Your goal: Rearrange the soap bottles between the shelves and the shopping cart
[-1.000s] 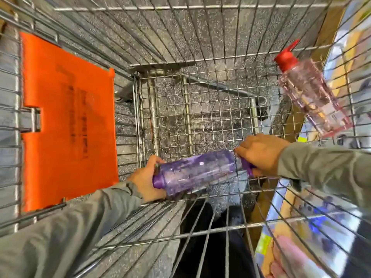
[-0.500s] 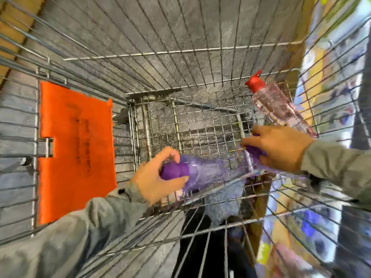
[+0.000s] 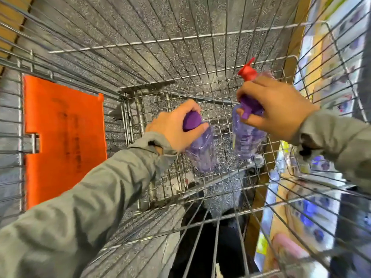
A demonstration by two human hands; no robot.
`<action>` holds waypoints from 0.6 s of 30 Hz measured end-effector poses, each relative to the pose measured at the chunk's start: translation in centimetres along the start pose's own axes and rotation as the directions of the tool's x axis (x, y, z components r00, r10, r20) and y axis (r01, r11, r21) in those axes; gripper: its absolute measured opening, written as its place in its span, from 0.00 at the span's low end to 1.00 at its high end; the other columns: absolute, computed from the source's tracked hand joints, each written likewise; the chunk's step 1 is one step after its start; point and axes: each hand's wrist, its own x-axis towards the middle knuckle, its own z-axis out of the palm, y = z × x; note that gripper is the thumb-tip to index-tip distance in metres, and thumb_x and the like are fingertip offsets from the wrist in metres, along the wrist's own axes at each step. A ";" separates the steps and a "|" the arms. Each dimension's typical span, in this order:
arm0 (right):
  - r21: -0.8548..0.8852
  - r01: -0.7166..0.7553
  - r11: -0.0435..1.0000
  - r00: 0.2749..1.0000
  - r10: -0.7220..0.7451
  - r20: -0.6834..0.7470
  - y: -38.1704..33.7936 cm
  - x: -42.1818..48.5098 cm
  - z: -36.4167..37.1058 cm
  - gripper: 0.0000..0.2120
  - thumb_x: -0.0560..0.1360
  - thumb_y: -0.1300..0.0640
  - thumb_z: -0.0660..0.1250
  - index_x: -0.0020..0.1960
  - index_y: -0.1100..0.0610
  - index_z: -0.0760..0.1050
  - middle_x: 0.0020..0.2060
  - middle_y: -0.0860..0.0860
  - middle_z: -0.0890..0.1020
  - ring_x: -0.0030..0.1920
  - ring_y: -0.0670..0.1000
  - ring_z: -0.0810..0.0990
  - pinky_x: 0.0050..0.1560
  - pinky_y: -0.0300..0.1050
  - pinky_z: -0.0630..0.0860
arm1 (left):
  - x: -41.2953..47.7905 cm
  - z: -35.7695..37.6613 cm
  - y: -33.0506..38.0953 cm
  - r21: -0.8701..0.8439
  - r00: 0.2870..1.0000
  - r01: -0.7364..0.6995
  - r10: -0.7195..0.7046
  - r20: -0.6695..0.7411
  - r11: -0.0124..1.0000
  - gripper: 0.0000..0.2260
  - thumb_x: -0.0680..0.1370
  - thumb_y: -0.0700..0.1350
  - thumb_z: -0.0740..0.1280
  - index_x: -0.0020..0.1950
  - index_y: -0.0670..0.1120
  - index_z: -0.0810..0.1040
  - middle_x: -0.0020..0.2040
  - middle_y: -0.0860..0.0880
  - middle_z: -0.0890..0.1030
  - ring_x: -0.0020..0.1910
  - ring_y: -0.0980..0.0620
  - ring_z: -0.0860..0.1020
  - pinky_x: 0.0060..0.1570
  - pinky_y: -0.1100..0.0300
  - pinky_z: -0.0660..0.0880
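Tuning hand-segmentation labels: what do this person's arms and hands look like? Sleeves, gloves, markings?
Both arms wear long, plain grey-green fabric sleeves, the left sleeve and the right sleeve, each reaching the wrist with no visible markings. The left hand and right hand are bare: no gloves, and no ring or watch shows.

Head view: looking steeply down into the shopping cart (image 3: 180, 38) from above.
Range: sitting close, its wire walls filling the wide-angle frame.
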 end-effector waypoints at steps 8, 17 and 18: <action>0.012 0.015 1.000 1.000 -0.016 0.022 0.0 -1.5 -1.7 0.14 0.71 0.58 0.71 0.57 0.58 0.78 0.50 0.59 0.78 0.47 0.60 0.77 0.50 0.56 0.77 | -0.9 -0.3 2.5 0.039 0.994 0.007 -0.003 -0.113 0.999 0.13 0.70 0.58 0.70 0.49 0.56 0.70 0.44 0.57 0.77 0.43 0.49 0.80 0.46 0.52 0.80; 0.073 0.058 0.996 0.982 -0.044 -0.185 -3.5 -2.5 -8.9 0.13 0.62 0.55 0.71 0.45 0.58 0.81 0.36 0.59 0.79 0.37 0.62 0.80 0.40 0.55 0.79 | -0.9 -8.4 9.0 -0.098 0.955 0.086 -0.110 -0.275 0.991 0.17 0.67 0.46 0.78 0.47 0.52 0.71 0.42 0.55 0.75 0.43 0.53 0.73 0.41 0.68 0.65; 0.077 0.039 0.996 0.979 -0.023 -0.203 -4.1 -2.6 -10.2 0.14 0.62 0.54 0.71 0.46 0.57 0.82 0.36 0.58 0.79 0.38 0.62 0.80 0.40 0.56 0.78 | -1.3 -9.3 9.9 -0.111 0.953 0.074 -0.103 -0.284 0.991 0.17 0.66 0.46 0.78 0.48 0.51 0.73 0.43 0.54 0.75 0.43 0.54 0.73 0.41 0.68 0.65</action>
